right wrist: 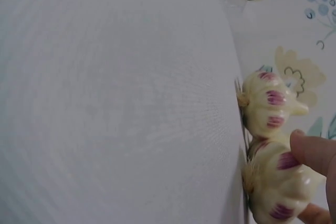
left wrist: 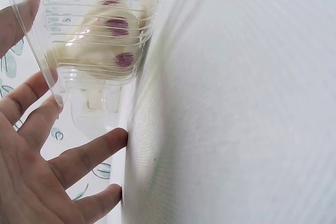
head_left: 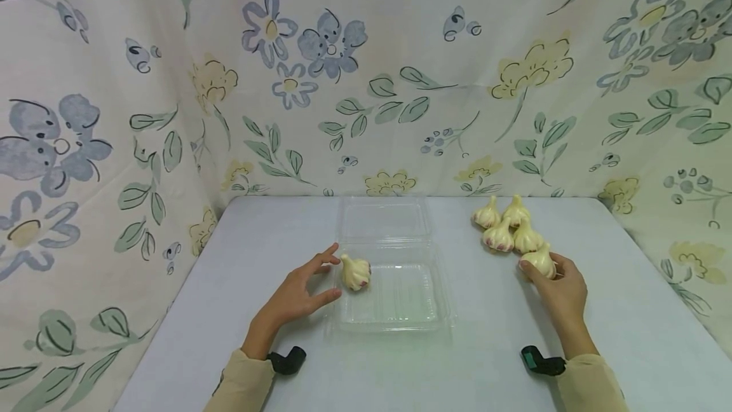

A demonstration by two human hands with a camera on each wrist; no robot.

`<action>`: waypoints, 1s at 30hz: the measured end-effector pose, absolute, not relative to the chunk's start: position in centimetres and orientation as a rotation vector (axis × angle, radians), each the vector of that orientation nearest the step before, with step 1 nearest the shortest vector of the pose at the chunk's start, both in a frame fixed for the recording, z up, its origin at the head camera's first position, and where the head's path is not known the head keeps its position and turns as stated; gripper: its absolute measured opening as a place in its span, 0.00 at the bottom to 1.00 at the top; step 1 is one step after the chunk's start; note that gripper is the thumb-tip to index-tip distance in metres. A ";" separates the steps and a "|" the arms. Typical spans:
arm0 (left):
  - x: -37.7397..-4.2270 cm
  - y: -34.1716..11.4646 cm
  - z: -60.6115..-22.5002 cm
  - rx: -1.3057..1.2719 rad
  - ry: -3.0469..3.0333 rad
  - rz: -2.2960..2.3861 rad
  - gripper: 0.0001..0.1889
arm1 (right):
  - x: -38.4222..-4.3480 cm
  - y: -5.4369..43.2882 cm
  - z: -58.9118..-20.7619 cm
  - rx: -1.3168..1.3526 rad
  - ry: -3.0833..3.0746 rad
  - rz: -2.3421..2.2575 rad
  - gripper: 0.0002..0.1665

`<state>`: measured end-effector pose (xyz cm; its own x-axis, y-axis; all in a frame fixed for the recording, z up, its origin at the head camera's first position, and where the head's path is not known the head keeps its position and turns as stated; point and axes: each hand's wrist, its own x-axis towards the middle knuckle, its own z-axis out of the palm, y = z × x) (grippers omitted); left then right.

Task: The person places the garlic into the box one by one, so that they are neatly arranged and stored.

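Note:
A clear plastic clamshell box (head_left: 394,323) lies with its lid (head_left: 384,220) folded back, and one garlic bulb (head_left: 356,273) sits at the left side of its tray. My left hand (head_left: 300,290) rests at the box's left edge, fingers spread and fairly straight; in the left wrist view its fingertips (left wrist: 55,100) touch the clear rim. At the right, my right hand (head_left: 563,288) grips the nearest garlic bulb (head_left: 539,262) between thumb and fingers. The right wrist view shows the thumb (right wrist: 310,148) on that purple-streaked bulb, with another bulb (right wrist: 268,103) beside it.
Several more garlic bulbs (head_left: 499,235) stand grouped at the back right of the white table (head_left: 480,348), right beyond my right hand. A floral cloth (head_left: 366,81) hangs behind the table's back edge and along both sides.

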<state>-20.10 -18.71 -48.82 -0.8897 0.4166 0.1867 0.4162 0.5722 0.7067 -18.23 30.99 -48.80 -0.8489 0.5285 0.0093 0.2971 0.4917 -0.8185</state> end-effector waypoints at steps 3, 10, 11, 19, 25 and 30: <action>-20.2 -18.6 -48.7 0.741 2.790 1.247 0.36 | -18.1 31.0 -48.7 -0.706 -2.483 1.293 0.49; -20.1 -18.7 -48.8 0.727 2.794 1.235 0.38 | -18.1 31.0 -48.8 -0.715 -2.478 1.299 0.49; -20.1 -18.7 -48.8 0.718 2.794 1.233 0.39 | -18.1 31.0 -48.8 -0.719 -2.479 1.297 0.49; -20.1 -18.7 -48.9 0.720 2.790 1.254 0.39 | -17.9 30.9 -48.9 -0.760 -2.475 1.296 0.50; -20.2 -18.7 -49.1 0.750 2.783 1.272 0.30 | -17.6 30.3 -48.6 -0.768 -2.442 1.340 0.49; -20.2 -18.8 -49.2 0.748 2.788 1.271 0.30 | -17.5 29.5 -48.1 -0.736 -2.423 1.366 0.47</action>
